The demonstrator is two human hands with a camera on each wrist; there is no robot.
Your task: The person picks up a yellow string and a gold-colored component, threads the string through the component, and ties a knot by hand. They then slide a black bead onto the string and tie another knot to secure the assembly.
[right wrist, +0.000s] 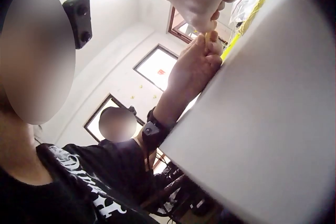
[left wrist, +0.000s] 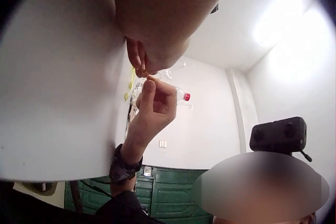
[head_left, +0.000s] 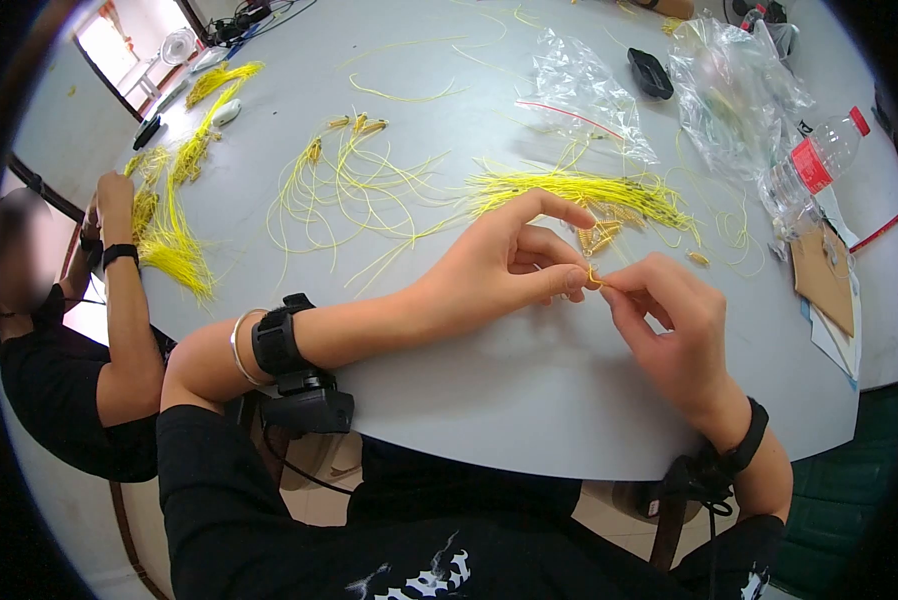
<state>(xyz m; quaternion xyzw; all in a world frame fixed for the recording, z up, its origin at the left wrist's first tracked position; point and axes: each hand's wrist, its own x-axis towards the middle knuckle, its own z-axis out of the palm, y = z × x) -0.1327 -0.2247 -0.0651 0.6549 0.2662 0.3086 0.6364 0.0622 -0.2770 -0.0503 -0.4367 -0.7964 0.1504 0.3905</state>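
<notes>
Above the table (head_left: 469, 390), my left hand (head_left: 514, 255) pinches a small yellow coiled piece, like a little spring (right wrist: 207, 38), between thumb and fingers. My right hand (head_left: 674, 320) meets it from the right, thumb and forefinger pinching a thin yellow loop (head_left: 594, 276) at the piece's end. In the left wrist view both sets of fingertips come together, with the right hand (left wrist: 155, 103) below. Just beyond the hands lies a bundle of bright yellow cords (head_left: 589, 190), with a small pile of golden coiled pieces (head_left: 599, 237) at its near side.
Looser yellow cords (head_left: 354, 190) spread left of the bundle. Clear plastic bags (head_left: 584, 90), a black tray-like object (head_left: 650, 73) and a red-capped bottle (head_left: 824, 160) stand farther back and right. At the left, another person (head_left: 89, 370) handles more yellow cords (head_left: 174, 250).
</notes>
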